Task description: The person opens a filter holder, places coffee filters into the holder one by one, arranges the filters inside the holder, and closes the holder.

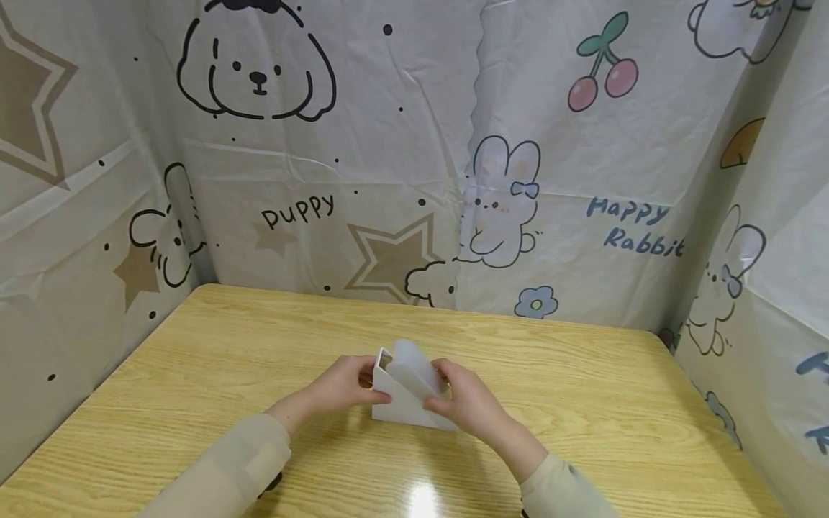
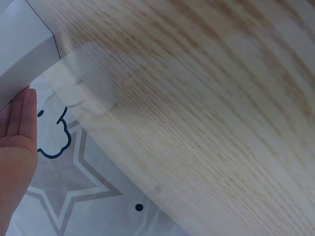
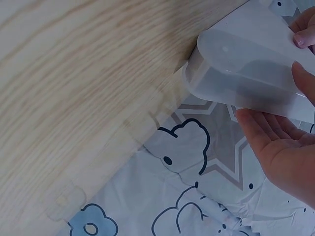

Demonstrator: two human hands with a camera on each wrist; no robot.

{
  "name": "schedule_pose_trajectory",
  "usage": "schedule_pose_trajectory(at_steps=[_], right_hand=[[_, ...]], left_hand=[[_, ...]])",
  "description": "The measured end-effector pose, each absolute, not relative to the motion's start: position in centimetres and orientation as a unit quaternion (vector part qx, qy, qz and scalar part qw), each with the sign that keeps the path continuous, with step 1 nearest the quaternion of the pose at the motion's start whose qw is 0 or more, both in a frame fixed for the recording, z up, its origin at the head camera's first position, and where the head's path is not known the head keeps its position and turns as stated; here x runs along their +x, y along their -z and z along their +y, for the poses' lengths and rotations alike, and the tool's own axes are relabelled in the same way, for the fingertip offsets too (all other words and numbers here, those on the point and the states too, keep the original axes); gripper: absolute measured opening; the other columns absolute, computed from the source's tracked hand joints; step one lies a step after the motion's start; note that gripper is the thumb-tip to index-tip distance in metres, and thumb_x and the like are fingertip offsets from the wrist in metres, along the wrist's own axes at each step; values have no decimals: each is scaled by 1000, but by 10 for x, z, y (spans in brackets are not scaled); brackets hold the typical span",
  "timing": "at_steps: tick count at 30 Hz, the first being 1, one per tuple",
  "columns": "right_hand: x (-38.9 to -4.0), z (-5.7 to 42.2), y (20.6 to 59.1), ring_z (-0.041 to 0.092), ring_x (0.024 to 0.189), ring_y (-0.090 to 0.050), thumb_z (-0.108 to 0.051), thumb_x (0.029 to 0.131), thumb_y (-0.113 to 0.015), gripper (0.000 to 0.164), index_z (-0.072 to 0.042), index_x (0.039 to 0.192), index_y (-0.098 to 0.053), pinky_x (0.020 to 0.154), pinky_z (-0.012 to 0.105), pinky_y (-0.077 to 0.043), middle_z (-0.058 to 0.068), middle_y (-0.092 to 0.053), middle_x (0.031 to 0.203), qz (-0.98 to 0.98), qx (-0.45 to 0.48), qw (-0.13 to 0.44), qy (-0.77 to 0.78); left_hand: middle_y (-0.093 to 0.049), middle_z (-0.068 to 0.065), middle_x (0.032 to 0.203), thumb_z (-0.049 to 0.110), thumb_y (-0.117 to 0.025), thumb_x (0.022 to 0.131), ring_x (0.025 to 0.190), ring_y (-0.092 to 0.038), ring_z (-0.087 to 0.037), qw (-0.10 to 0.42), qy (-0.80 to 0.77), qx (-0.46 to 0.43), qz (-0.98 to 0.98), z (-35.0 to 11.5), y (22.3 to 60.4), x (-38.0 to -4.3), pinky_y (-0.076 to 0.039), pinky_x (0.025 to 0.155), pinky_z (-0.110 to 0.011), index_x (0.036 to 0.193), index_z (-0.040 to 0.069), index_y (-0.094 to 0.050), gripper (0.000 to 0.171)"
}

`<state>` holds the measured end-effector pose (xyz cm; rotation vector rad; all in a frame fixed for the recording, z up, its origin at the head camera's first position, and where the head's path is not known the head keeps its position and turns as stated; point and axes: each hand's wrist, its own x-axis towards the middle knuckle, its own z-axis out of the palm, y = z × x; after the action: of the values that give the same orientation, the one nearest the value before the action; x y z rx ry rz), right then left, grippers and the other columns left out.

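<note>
A white, slant-topped box [image 1: 404,409] stands on the wooden table, its upper left end open. My left hand [image 1: 342,381] grips that end, thumb on the near face and fingers behind. In the left wrist view the left hand [image 2: 17,142] has its fingers against a white surface of the box [image 2: 27,51]. A translucent, round-ended plastic case [image 1: 412,368] lies tilted along the box's slanted opening; how far it sits inside is hidden. My right hand [image 1: 468,399] holds the case at its lower right, and in the right wrist view its thumb and fingers span the case [image 3: 236,73].
The yellow wood-grain table [image 1: 259,331] extends around both hands. Behind it hangs a pale curtain [image 1: 388,165] printed with cartoon animals and stars, and more of this cloth borders the left and right sides.
</note>
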<state>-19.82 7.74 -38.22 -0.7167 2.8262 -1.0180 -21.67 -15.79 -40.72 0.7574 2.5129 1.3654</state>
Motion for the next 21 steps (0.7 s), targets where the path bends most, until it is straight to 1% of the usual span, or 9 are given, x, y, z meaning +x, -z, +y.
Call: schedule_pose_trajectory(at_steps=[4,13,21], right_hand=[[-198,76,382,26,101,-60,-13,79,-74,48,1,120,-53,86,43,-51,15,-64,112,918,-229,32,321],[-197,75,381,27,100,-61,-12,79,-74,47,1,119,-54,85,42,-52,15,-64,112,921,-235,27,310],[-198,74,384,30,104,-61,-12,79,-74,48,2,120,-53,86,43,-52,18,-63,115,924,-234,33,301]], left_hand=[[-67,-9,110,21,-73,81,95,-64,-18,91,-458,255,847,-158,407,-216,-54,84,-32,115,7,-61,39],[-67,-5,109,21,-73,81,95,-63,-16,96,-460,243,848,-157,407,-215,-53,86,-35,115,10,-61,38],[-67,-5,108,21,-74,81,95,-64,-16,97,-463,245,846,-157,407,-215,-53,86,-35,114,9,-61,38]])
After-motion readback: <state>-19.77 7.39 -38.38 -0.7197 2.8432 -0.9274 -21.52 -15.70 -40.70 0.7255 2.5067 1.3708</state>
